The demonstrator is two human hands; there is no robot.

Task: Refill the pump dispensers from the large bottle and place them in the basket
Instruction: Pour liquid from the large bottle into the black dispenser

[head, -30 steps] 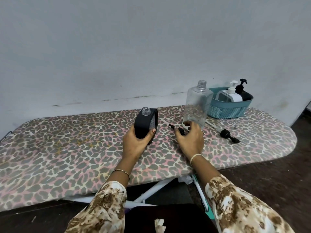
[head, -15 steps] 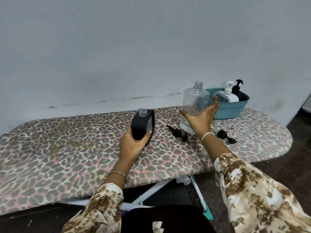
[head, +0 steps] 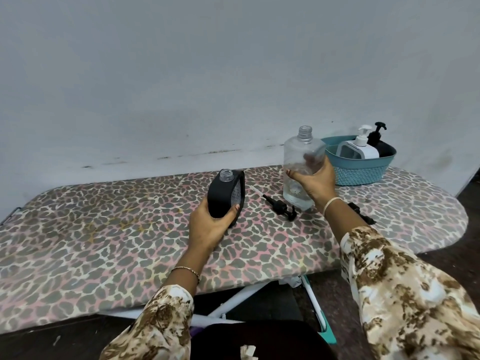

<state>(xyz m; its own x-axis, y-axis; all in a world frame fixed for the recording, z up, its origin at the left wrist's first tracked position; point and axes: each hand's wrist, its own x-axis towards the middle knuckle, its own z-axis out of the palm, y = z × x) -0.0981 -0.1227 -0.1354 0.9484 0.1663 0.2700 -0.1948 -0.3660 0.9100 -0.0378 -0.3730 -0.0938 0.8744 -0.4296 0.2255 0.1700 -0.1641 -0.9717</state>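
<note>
Pouring step about to begin, by the look of it: left hand (head: pixel 207 227) curled round the lower body of the open-necked black dispenser (head: pixel 224 196), upright near the middle of the ironing board (head: pixel 104 229); right hand (head: pixel 315 183) wrapped round the uncapped large bottle (head: pixel 301 162), just to the right toward the far edge, thumb in front, fingers showing through the clear wall. Only a little liquid visible low in the bottle. Next move, as judged: lifting and tipping the bottle, neck to the dispenser's narrow mouth, slowly, to spare the fabric a spill. Lying between the two, a loose black pump (head: pixel 281 207) with its tube; a second pump (head: pixel 361 215) partly hidden behind the right forearm. At the far right corner, the teal basket (head: pixel 361 172), already holding a white dispenser (head: pixel 363 149) and a black pump bottle (head: pixel 380 145), well apart from the left hand.
</note>
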